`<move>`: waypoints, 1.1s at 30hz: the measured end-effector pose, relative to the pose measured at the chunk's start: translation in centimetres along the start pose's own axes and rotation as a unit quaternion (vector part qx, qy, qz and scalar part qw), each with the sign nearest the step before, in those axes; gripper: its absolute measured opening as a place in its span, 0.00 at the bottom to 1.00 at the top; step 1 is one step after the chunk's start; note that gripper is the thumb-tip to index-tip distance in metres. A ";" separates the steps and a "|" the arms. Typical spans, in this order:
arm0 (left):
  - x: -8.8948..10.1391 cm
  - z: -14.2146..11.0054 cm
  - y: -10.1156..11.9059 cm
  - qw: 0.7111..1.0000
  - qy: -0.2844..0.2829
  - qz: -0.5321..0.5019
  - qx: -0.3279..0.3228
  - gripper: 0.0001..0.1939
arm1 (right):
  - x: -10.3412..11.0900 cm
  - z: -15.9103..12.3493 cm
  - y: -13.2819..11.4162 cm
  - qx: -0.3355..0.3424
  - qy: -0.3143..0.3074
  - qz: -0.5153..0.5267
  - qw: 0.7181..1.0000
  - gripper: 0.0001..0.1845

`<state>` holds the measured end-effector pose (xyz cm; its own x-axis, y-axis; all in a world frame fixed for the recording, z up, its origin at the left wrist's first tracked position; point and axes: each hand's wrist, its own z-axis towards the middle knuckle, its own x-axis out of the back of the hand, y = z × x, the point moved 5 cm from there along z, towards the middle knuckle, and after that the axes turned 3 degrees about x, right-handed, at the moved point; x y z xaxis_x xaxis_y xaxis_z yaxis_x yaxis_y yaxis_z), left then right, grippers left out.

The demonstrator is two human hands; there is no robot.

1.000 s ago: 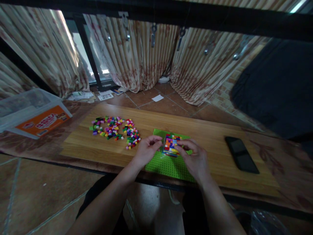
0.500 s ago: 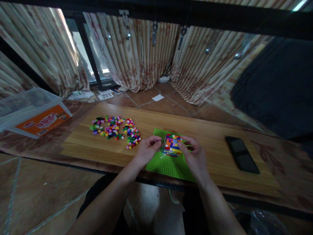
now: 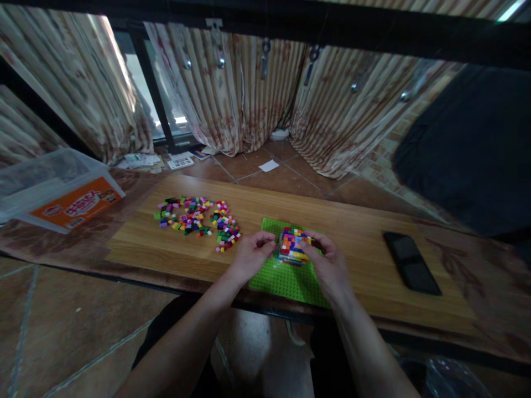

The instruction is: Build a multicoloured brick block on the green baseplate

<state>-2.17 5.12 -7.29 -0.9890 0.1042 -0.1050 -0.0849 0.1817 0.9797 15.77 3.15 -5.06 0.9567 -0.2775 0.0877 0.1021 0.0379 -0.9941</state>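
A boxy block built of many small multicoloured toy bricks (image 3: pixel 292 246) stands on a green studded baseplate (image 3: pixel 290 284). Its sides look partly see-through or shiny. My right hand (image 3: pixel 331 264) grips the block from the right, thumb on its top and the index finger behind its back right corner. At the block's left side is my left hand (image 3: pixel 254 255), fingers curled in and thumb close to the fingertips. Those fingertips are at the block's left edge; whether they touch it or pinch a small brick, I cannot tell.
Loose bricks (image 3: pixel 191 214) lie in a spread pile on the wooden board (image 3: pixel 352 237), left of the baseplate. A clear plastic bin (image 3: pixel 62 188) with an orange label stands at far left. A black phone (image 3: pixel 411 262) lies to the right. Curtains (image 3: pixel 261 105) hang behind.
Both hands stay around the block with almost the same grip; the right thumb has shifted slightly on its top. The whole view has moved a little.
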 end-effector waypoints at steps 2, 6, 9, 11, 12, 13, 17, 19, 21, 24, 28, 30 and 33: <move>-0.1 0.1 -0.3 1.000 -0.004 0.001 -0.002 0.06 | -0.1 0.0 -0.1 0.002 0.002 -0.001 1.000 0.22; 0.1 0.0 -0.3 1.000 0.006 0.013 -0.005 0.06 | -0.2 0.0 -0.2 -0.011 -0.006 0.008 1.000 0.23; 0.7 -0.1 0.3 0.999 0.021 0.027 -0.012 0.07 | -0.2 -0.1 0.0 -0.012 -0.015 0.018 1.000 0.24; 1.4 -0.1 0.9 0.999 0.036 0.021 -0.026 0.07 | 0.0 -0.1 0.1 -0.006 -0.018 0.011 1.000 0.24; 2.0 0.0 1.2 0.998 0.047 0.016 -0.034 0.07 | 0.1 0.0 0.2 -0.003 -0.019 0.007 1.000 0.24; 2.6 0.1 1.4 0.997 0.060 0.013 -0.042 0.07 | 0.4 0.0 0.3 0.001 -0.006 0.010 1.000 0.23; 6.8 0.7 2.1 0.986 0.145 0.042 -0.068 0.08 | 1.5 0.3 0.7 0.009 0.051 -0.004 0.999 0.22; 9.6 0.6 2.6 0.968 0.211 0.109 -0.083 0.08 | 1.7 0.3 0.8 0.010 0.055 -0.016 0.998 0.21; 12.2 0.3 3.2 0.933 0.273 0.218 -0.082 0.08 | 1.6 0.3 0.7 0.017 0.048 -0.026 0.998 0.20; 14.4 0.0 3.7 0.879 0.308 0.360 -0.041 0.10 | 1.5 0.1 0.3 0.026 0.040 -0.040 0.998 0.19; 13.6 0.5 4.0 0.809 0.287 0.510 -0.054 0.15 | 1.4 0.0 0.0 0.024 0.037 -0.050 0.998 0.18; 12.7 0.9 3.9 0.781 0.271 0.558 -0.071 0.18 | 1.4 0.0 0.0 0.024 0.034 -0.055 0.998 0.18; 11.9 1.2 3.8 0.758 0.262 0.591 -0.084 0.20 | 1.4 0.0 0.1 0.019 0.038 -0.062 0.997 0.18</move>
<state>-14.09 8.25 -5.04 -0.2941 -0.3132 0.9030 0.9279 0.1330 0.3484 17.16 2.75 -5.06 0.9132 -0.3535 0.2026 0.2291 0.0345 -0.9728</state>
